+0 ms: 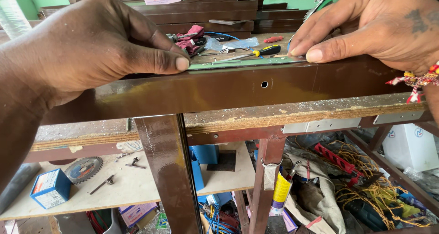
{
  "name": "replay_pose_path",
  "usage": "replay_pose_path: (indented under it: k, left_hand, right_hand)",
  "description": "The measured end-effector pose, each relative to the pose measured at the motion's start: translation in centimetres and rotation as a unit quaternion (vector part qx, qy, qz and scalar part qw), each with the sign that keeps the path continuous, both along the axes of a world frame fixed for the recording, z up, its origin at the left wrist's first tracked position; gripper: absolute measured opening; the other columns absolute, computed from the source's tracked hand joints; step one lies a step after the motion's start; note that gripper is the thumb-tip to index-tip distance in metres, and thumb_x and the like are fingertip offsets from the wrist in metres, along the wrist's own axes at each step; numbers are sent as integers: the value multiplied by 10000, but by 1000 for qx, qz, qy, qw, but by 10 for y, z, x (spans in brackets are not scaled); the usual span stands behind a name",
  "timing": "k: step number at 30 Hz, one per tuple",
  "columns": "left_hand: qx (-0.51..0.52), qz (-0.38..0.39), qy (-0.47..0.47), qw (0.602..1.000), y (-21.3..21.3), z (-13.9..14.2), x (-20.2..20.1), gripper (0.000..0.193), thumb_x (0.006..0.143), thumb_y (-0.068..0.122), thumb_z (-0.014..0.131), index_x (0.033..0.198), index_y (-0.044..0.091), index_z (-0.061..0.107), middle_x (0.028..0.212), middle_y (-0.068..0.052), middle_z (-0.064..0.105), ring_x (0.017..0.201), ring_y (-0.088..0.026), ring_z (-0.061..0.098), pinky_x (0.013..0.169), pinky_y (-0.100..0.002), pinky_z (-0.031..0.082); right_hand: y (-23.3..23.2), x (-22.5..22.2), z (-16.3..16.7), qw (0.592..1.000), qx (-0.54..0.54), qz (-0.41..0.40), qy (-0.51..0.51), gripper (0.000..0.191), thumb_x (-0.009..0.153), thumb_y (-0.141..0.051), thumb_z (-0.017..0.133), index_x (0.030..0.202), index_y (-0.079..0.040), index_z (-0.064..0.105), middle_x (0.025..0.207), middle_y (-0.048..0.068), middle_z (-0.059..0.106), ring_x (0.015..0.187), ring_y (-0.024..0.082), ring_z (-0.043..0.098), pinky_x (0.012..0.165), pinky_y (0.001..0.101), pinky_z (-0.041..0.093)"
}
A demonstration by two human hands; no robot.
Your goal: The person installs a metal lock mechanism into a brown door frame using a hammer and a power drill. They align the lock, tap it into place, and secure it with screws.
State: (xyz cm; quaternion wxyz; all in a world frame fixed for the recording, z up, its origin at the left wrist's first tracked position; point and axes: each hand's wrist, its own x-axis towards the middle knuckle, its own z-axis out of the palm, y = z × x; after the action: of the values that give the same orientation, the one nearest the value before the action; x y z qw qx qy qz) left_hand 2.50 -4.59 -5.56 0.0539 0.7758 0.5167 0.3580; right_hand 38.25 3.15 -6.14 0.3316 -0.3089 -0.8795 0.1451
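A long brown metal bar is laid across the top of the workbench. On the top face of the bar, a thin flat metal strip with a green tint is held down. The strip seems to be lined up with the bar's near edge, so the placing looks done.

The left end of the strip is pressed by the thumb of the left hand. The other fingers of that hand are curled over the far side of the bar and cannot be seen well. The right end of the strip is pinned by the thumb and fingertips of the right hand. Nothing is gripped in either hand; the fingers are only pushed flat on the strip.

A small round hole is seen in the front face of the bar, just below the strip. No screw is seen in it, and no screw is seen in the strip, so the fixing seems not to be done yet.

Just behind the bar, a yellow-handled screwdriver is left lying, untouched, beside a red rag. Below the bar, a saw blade and a blue box are kept on a low shelf.
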Motion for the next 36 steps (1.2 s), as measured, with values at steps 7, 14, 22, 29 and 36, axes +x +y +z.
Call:
replay_pose_path:
  k: [7,14,22,29,36]
  left_hand:
    - [-3,61,6,998,0,-1,-3,236,778,203,889,972,75,856,842,-88,775,699,-170,736,703,-289,583]
    - [0,47,20,999,0,-4,-4,191,807,159,844,971,60,849,814,-101,769,651,-187,723,638,-323,583]
    - [203,-111,120,966,-2,-16,-17,137,811,133,809,927,61,823,862,-64,771,743,-125,747,724,-290,587]
    - [144,-82,89,982,-2,-19,-23,114,855,193,846,896,88,829,815,-55,762,707,-161,710,650,-304,566]
    - [237,-153,170,944,-6,-18,-21,348,755,184,864,1096,142,812,945,-19,800,820,-135,713,769,-306,577]
  right_hand:
    - [-3,-1,3,995,52,63,-57,213,870,-50,731,1073,-16,787,1127,141,782,1108,233,730,998,350,566]
    - [-14,-3,3,985,130,62,-98,215,885,-61,720,1087,-33,786,1141,124,772,1094,224,732,995,341,560]
    - [-16,-4,-1,986,127,86,-67,215,858,-25,709,1058,0,783,1129,158,721,1071,229,696,939,320,532]
    - [-15,-5,-3,988,118,77,-59,188,867,-21,710,1040,-3,781,1082,139,745,1030,212,712,917,298,535]
    - [-12,-1,-4,989,117,63,-60,220,854,-7,731,1064,-2,793,1025,134,752,990,210,709,870,300,529]
